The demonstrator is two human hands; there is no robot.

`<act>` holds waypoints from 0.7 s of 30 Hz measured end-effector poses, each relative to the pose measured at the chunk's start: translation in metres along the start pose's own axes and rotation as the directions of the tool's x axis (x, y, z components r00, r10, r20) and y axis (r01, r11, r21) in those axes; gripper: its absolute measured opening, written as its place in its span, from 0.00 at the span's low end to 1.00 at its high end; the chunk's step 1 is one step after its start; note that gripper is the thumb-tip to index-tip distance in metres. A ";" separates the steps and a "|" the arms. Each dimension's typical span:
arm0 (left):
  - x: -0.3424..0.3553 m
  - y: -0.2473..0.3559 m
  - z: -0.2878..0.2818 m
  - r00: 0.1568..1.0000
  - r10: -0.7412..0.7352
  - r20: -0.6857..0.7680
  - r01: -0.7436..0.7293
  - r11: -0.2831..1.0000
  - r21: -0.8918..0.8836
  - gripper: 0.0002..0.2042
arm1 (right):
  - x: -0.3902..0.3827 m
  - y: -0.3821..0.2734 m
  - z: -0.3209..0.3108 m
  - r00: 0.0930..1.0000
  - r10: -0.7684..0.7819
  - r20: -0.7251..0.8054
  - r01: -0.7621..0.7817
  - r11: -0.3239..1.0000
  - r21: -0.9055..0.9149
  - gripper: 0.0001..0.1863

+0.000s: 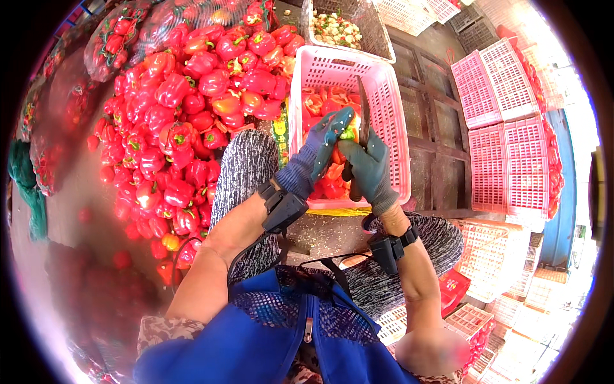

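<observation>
My left hand (327, 142), in a blue-green coated glove, is closed around a bell pepper (347, 134). Mostly its green stem end shows between the gloves; the rest is hidden by my fingers. In my right hand (371, 165), also gloved, is a knife (364, 102), its blade pointing up and away from me beside the pepper. The handle sticks out below my fist. Both hands are over a pink plastic crate (393, 115), which holds red and orange pepper pieces (331, 102).
Whole red bell peppers (176, 128) lie heaped on the left, with filled mesh sacks (114, 41) behind. Beyond the pink crate stands another crate (374, 41) with pale green-white trimmings (336, 31). A wooden pallet (438, 150) and stacked crates (505, 160) are to the right.
</observation>
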State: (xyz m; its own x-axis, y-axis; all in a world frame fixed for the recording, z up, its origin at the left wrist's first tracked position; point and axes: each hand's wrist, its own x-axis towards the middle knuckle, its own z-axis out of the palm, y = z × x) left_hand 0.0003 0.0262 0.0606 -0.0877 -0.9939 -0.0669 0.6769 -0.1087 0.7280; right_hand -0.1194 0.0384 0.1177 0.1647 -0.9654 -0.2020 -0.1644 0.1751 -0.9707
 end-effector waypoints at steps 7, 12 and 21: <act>0.020 -0.012 -0.013 0.954 -0.286 0.088 0.298 0.935 -0.193 0.22 | 0.007 0.014 0.003 0.990 -0.136 -0.043 0.134 0.990 -0.029 0.11; 0.016 -0.001 -0.010 0.914 -0.361 0.187 0.402 0.870 -0.287 0.23 | 0.009 0.021 -0.001 0.988 -0.156 -0.019 0.155 0.988 -0.017 0.13; 0.007 -0.020 -0.037 0.937 0.090 0.337 -0.025 0.981 -0.192 0.27 | 0.017 0.001 0.006 0.891 -0.443 0.103 0.439 0.778 -0.450 0.28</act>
State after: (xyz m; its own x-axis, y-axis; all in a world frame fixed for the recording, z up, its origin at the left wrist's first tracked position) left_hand 0.0128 0.0206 0.0201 -0.2676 -0.9350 0.2327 0.8066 -0.0852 0.5850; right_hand -0.1111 0.0232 0.1130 0.3198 -0.9175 0.2366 -0.4930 -0.3744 -0.7854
